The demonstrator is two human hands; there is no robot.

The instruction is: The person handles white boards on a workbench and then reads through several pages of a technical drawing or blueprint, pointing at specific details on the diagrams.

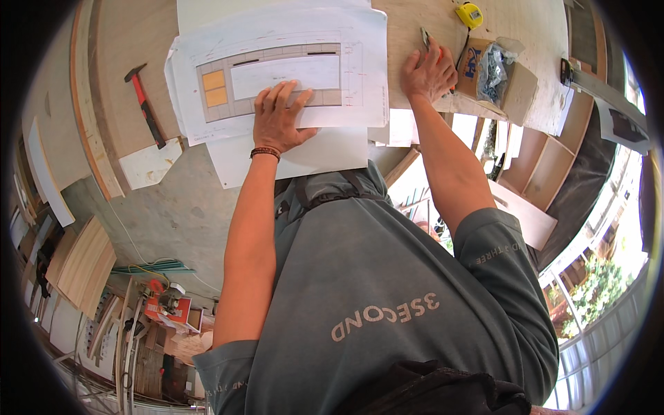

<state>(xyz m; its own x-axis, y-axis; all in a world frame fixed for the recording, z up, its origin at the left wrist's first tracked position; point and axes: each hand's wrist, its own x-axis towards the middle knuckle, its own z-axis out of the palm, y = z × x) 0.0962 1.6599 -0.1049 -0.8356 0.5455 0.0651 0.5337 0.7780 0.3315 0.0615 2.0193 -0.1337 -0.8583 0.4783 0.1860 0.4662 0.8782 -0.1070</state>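
Note:
My left hand [278, 117] lies flat, fingers a little spread, on a printed drawing sheet [366, 72]. The print shows a long grey-bordered layout with two orange blocks at its left end. My right hand [430, 72] rests on the wooden table to the right of the sheets. Its fingers curl over a slim hand tool with red handles [443, 54] and a metal tip, possibly pliers. The hand covers most of that tool, so its exact kind is hidden.
Beyond my right hand lie a yellow tape measure [469, 15] and an opened cardboard box [519, 90] holding a clear plastic bag of small metal pieces [493, 72]. A red-and-black hammer [146, 107] lies left of the sheets, touching a white offcut [151, 166]. Wooden boards [81, 266] stand lower left.

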